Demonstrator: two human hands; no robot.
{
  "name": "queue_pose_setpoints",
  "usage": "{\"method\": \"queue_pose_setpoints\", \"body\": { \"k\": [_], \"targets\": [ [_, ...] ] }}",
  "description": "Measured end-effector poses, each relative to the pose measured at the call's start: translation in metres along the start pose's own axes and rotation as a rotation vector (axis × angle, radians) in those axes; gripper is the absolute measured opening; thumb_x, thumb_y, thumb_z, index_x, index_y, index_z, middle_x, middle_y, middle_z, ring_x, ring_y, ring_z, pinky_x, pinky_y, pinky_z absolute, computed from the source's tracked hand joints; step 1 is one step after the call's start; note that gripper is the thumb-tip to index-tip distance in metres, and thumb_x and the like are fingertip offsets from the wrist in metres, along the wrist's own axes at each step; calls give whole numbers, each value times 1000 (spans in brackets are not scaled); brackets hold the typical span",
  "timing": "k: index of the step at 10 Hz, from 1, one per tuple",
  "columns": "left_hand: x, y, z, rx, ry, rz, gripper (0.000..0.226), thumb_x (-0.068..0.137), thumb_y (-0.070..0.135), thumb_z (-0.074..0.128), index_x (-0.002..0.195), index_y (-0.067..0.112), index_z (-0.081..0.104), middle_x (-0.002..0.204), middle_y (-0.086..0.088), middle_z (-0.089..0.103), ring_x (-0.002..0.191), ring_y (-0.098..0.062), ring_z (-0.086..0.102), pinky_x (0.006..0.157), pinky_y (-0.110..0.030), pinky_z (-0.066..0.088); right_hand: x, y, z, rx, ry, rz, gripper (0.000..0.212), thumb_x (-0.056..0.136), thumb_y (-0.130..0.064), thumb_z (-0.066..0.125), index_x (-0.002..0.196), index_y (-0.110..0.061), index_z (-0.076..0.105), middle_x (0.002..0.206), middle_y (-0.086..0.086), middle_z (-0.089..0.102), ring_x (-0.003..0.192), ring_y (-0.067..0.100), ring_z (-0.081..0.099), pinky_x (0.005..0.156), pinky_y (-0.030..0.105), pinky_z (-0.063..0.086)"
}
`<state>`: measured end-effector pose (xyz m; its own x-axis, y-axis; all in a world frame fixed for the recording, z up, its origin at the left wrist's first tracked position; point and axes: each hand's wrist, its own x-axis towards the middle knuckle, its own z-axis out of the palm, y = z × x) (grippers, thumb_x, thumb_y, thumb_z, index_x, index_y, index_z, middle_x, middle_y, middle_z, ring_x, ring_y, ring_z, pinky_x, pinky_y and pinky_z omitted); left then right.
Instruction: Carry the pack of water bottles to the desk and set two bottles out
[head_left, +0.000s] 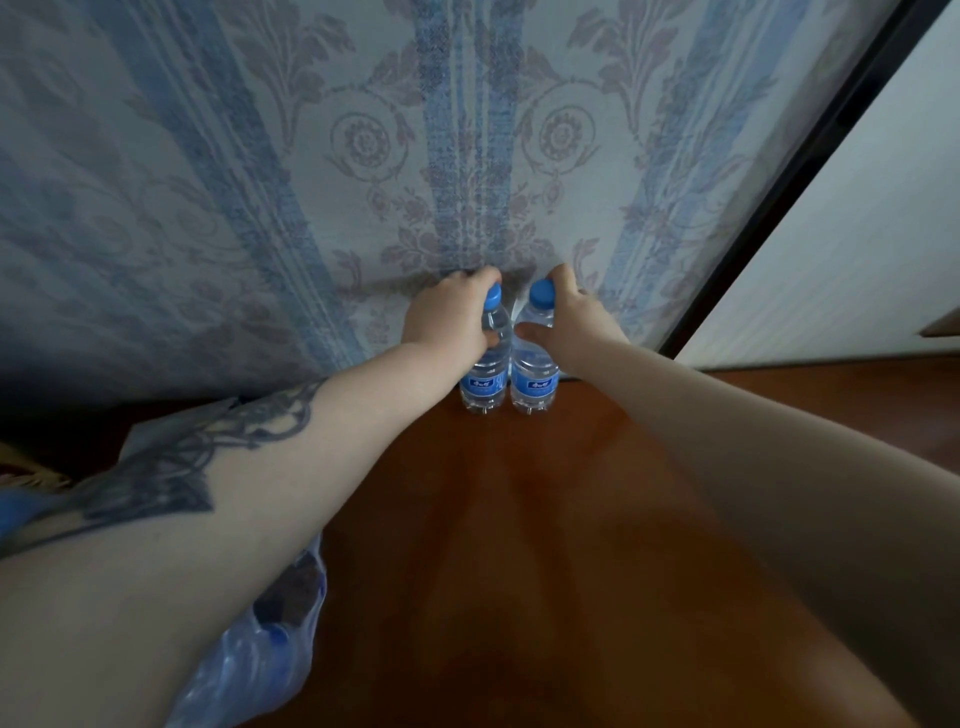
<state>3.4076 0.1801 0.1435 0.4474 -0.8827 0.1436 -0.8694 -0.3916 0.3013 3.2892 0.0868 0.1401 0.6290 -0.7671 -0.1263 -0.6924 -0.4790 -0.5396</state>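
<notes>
Two clear water bottles with blue caps stand upright side by side at the far edge of the brown wooden desk (519, 545), against a patterned curtain. My left hand (447, 317) grips the upper part of the left bottle (485, 382). My right hand (569, 325) grips the upper part of the right bottle (535, 384). The plastic-wrapped pack of water bottles (265, 639) lies at the desk's near left, partly hidden under my left forearm.
A blue and grey patterned curtain (363, 156) hangs right behind the bottles. A dark frame (789, 182) and a white wall (857, 234) stand at the right. Dark space lies left of the desk.
</notes>
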Motion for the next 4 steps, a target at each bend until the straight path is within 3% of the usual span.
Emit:
{"method": "queue_pose_setpoints", "body": {
  "k": [2, 3, 4],
  "targets": [
    [-4, -1, 0, 19, -31, -22, 65, 80, 21, 79, 135, 22, 45, 126, -11, 60, 104, -30, 62, 74, -38, 50, -11, -3, -1, 21, 15, 23, 49, 88, -33, 65, 121, -19, 32, 119, 19, 51, 82, 31, 55, 69, 40, 45],
    [-4, 1, -9, -26, -99, -44, 69, 81, 20, 77, 139, 24, 40, 130, -11, 57, 106, -31, 60, 76, -40, 52, -17, -5, -10, -85, -30, 22, 56, 87, -36, 65, 128, -18, 30, 122, 18, 52, 85, 31, 56, 68, 40, 45],
    [-11, -2, -21, -43, -83, -129, 74, 79, 19, 79, 141, 24, 38, 126, -8, 60, 103, -29, 61, 69, -37, 50, -26, -8, -23, -179, -13, 40, 66, 86, -36, 66, 135, -16, 26, 129, 15, 50, 99, 35, 60, 69, 41, 47]
  ]
}}
